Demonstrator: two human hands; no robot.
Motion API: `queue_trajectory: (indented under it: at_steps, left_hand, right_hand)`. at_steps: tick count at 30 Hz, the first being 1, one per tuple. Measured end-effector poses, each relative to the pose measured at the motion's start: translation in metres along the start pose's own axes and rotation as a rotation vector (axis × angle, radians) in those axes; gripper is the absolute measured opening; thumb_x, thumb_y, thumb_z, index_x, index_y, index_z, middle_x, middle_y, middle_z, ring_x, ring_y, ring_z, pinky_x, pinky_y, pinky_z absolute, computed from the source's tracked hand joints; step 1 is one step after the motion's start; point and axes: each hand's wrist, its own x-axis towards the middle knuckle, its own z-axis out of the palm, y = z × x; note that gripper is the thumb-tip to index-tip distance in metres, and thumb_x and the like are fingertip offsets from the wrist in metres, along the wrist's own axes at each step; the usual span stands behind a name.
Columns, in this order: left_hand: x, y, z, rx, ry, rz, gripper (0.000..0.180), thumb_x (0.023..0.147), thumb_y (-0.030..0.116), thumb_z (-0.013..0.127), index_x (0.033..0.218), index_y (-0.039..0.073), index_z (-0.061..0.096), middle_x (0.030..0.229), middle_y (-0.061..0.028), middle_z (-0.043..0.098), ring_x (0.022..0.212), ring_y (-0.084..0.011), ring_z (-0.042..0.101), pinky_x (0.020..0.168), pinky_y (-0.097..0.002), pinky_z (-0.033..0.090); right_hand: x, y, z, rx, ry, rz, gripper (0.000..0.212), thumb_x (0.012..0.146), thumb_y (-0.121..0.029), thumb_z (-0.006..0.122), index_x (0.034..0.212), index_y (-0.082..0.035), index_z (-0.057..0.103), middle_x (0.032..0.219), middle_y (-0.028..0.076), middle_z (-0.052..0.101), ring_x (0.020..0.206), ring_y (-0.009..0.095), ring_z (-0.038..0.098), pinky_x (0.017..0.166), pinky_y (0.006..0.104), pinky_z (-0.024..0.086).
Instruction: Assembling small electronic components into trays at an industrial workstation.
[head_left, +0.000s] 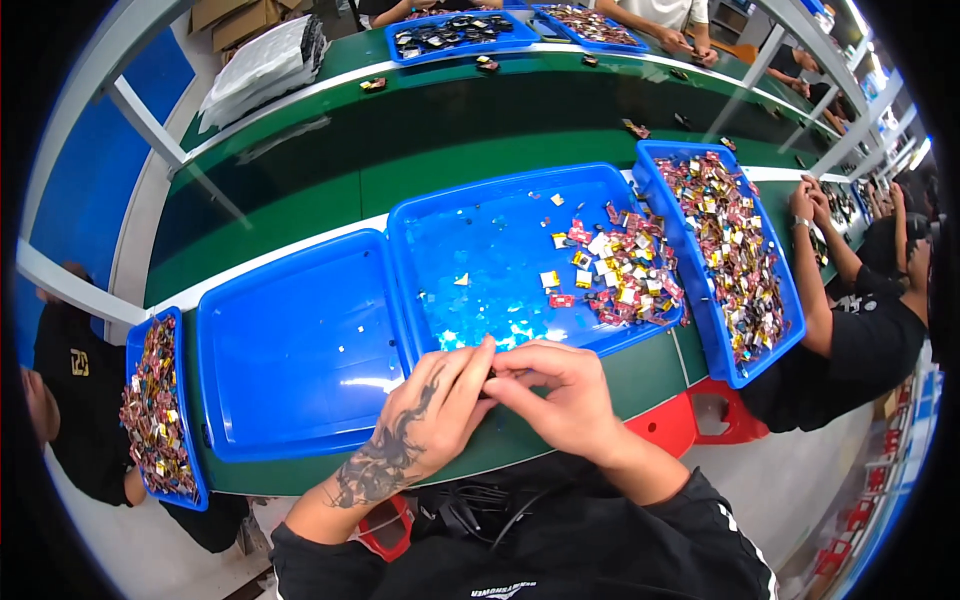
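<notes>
My left hand (440, 402) and my right hand (562, 392) meet at the near rim of the middle blue tray (400, 215). The fingers of both are pinched together around something small and dark, mostly hidden by the fingertips, whose kind I cannot make out. In the right part of that tray lies a heap of small parts (635, 270), red, white and yellow pieces with wires. A few single parts and scraps are scattered over its blue bottom. Left of it, close to my left hand, sits another blue tray (290, 340) holding only a few tiny specks.
A blue bin (790, 335) full of similar parts stands at the right, another (203, 490) at the far left. Beyond the trays runs a green conveyor (330, 170) carrying scattered small pieces. Co-workers sit on both sides and across. A red stool (655, 430) is below the table edge.
</notes>
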Motion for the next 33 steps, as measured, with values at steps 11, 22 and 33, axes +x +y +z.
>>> queue_trajectory:
  at_steps: [11, 22, 33]
  left_hand:
    - [0.015, -0.013, -0.018, -1.833, 0.062, -0.939, 0.043, 0.104, 0.027, 0.031, 0.132, -0.004, 0.042, 0.124, -0.0239, 0.057, 0.097, -0.0281, 0.065, 0.075, -0.0337, 0.057]
    - [0.008, -0.017, 0.003, -0.924, -0.028, -0.477, 0.017, 0.098, 0.015, 0.053, 0.106, 0.004, 0.064, 0.109, -0.0061, 0.053, 0.083, -0.0081, 0.055, 0.062, -0.0228, 0.048]
    - [0.001, -0.015, -0.006, -0.760, 0.185, -0.473, 0.011, 0.082, 0.007, 0.072, 0.092, 0.005, 0.071, 0.096, -0.0018, 0.059, 0.076, -0.0043, 0.054, 0.056, -0.0184, 0.040]
  right_hand:
    - [0.039, 0.021, -0.103, -1.102, 0.148, -0.327, 0.005, 0.083, -0.003, 0.064, 0.087, -0.001, 0.061, 0.081, 0.013, 0.062, 0.076, 0.031, 0.060, 0.068, 0.0398, 0.047]
    - [0.039, -0.028, -0.031, -0.163, -0.228, -0.001, 0.013, 0.080, 0.000, 0.073, 0.086, 0.001, 0.062, 0.081, 0.007, 0.067, 0.075, 0.012, 0.066, 0.067, 0.0233, 0.054]
    - [0.040, -0.009, -0.005, 0.086, -0.149, 0.097, 0.011, 0.083, 0.002, 0.070, 0.088, 0.003, 0.060, 0.084, 0.008, 0.066, 0.077, 0.011, 0.065, 0.070, 0.0227, 0.054]
